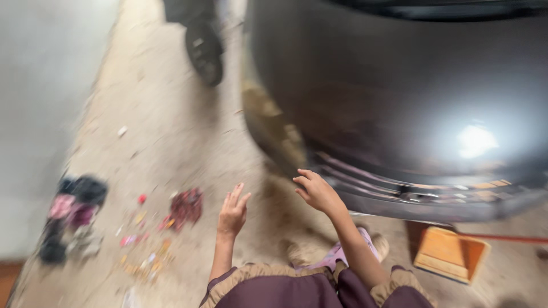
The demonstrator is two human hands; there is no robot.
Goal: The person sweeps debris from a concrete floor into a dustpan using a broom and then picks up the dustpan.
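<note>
Both hands hang empty over the concrete floor (171,131) at lower centre of the frame. Left hand (233,212): fingers spread and loose, palm away from me, touching nothing. Right hand (317,191): fingers slack and half curled, raised just beside the lower edge of the dark car body (399,85) that fills the upper right. Left of my left hand, small red and yellow parts (154,234) lie scattered; farther left sits a blurred dark heap (74,214). An orange tray (450,254) rests at lower right. A black tyre (204,51) stands at upper centre.
</note>
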